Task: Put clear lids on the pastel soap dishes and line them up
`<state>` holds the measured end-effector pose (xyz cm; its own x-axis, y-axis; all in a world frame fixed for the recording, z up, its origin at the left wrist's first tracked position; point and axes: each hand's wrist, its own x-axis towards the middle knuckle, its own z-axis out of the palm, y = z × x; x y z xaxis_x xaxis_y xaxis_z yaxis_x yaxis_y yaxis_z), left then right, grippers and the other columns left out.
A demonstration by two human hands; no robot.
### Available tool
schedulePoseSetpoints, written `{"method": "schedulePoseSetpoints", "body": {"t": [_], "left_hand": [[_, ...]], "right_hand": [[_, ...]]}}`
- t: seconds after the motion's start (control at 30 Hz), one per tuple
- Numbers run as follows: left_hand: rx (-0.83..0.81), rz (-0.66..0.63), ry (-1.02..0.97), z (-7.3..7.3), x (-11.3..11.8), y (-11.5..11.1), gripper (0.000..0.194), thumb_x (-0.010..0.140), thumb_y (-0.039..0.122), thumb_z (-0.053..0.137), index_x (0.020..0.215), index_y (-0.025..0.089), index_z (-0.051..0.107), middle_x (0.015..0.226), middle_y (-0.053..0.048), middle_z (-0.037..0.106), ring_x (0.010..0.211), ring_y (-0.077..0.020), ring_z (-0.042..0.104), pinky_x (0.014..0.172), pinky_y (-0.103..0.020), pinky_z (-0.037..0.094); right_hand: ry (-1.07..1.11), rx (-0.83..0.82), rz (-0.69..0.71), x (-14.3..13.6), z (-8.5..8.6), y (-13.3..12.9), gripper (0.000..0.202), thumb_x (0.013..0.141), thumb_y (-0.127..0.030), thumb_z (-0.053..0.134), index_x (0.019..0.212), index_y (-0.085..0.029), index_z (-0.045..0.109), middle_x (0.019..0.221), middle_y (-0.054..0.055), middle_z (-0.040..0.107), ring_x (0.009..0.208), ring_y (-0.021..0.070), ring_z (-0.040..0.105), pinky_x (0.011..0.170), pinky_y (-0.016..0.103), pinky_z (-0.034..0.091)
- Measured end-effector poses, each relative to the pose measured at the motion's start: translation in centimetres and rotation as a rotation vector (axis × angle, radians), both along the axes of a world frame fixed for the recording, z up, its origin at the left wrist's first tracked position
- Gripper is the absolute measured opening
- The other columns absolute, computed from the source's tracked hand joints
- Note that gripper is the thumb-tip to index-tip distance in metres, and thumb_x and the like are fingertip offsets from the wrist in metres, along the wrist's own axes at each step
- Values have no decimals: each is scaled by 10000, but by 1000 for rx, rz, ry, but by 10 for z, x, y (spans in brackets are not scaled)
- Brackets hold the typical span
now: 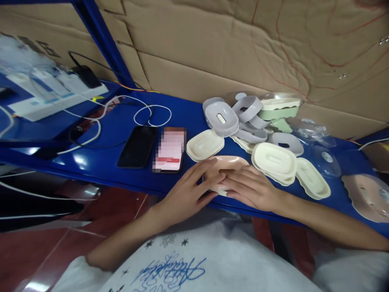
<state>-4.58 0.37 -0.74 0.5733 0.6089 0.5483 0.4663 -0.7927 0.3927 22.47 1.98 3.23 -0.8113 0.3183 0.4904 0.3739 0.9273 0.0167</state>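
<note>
A peach oval plastic soap dish (232,162) with a slot in its middle is at the table's front edge. My left hand (199,184) grips its left side, with the fingertips reaching over it. Across the right side and front lies my right hand (253,187), its fingers close together on the dish and partly hiding the slot. A cream piece shows under the dish between the hands. Cream oval trays (275,159) are just beyond my right hand, and a single cream tray (206,145) lies behind my left hand.
Lilac dish parts (221,117), a cream and green piece (278,108) and clear lids (325,161) pile up behind. A peach piece under a clear cover (369,196) sits far right. Two phones (138,147) and looped white cable (152,106) lie left, near a power strip (57,99).
</note>
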Motion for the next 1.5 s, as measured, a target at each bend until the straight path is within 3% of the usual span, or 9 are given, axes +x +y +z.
{"method": "schedulePoseSetpoints", "body": {"t": [0.1,0.3,0.53,0.7,0.83,1.0,1.1,1.27,1.5], "left_hand": [[-15,-2,-21,0,2,1,434,1047,187,636,1469,221,543,1549,-165,545,1514,-319,493,1216,-568,513],[-63,-57,-26,1,3,2,352,1061,158,580,1410,205,569,1501,-149,595,1540,-284,468,1235,-561,502],[-73,-53,-25,-3,1,3,376,1018,98,584,1383,193,583,1607,-160,518,1584,-301,411,1246,-584,481],[-58,-72,-9,-4,0,3,406,1035,142,607,1435,201,568,1560,-145,574,1579,-296,423,1234,-565,499],[-75,-74,-1,-2,-1,4,327,1052,167,596,1374,217,609,1554,-121,584,1579,-299,423,1232,-568,503],[-81,-74,-2,-1,-2,3,326,1056,169,588,1376,232,611,1560,-106,577,1587,-300,405,1246,-580,485],[-85,-79,-6,0,-1,3,360,1060,172,587,1416,224,584,1572,-121,564,1576,-294,421,1249,-584,479],[-88,-90,-29,2,-1,3,387,1058,156,587,1438,226,570,1578,-127,557,1569,-281,433,1249,-568,484],[-124,-98,-31,3,-2,4,381,1059,166,591,1434,229,577,1565,-121,569,1571,-289,429,1252,-585,473]], "right_hand": [[-47,-11,74,10,-9,3,692,1051,-356,667,1660,-173,395,1379,123,743,1332,229,668,1121,417,531],[-116,-100,-74,38,-9,-6,748,1032,-335,685,1689,-209,350,1468,136,686,1371,280,639,1136,497,531],[-81,-20,3,22,-6,-13,606,1033,-186,649,1608,-138,467,1226,121,794,1146,238,725,914,403,593],[-77,-39,35,25,-6,-5,536,1047,-261,639,1567,-181,535,1259,112,784,1208,232,713,988,415,582],[-67,-48,-226,60,14,13,408,1073,-294,586,1477,-252,629,1353,101,754,1259,262,699,1069,478,531],[30,-6,-655,137,36,31,250,1079,-351,578,1172,-222,771,1140,122,816,1064,295,764,959,447,553],[93,61,-745,164,34,40,270,1061,-345,611,1257,-219,748,1229,161,789,1131,313,743,1001,440,537],[44,121,-776,163,39,74,432,1070,-355,589,1472,-203,630,1521,214,619,1380,360,600,1105,506,452],[-30,-101,-818,136,95,156,565,1107,-412,546,1597,-135,495,1651,223,478,1566,344,404,1243,551,322]]}}
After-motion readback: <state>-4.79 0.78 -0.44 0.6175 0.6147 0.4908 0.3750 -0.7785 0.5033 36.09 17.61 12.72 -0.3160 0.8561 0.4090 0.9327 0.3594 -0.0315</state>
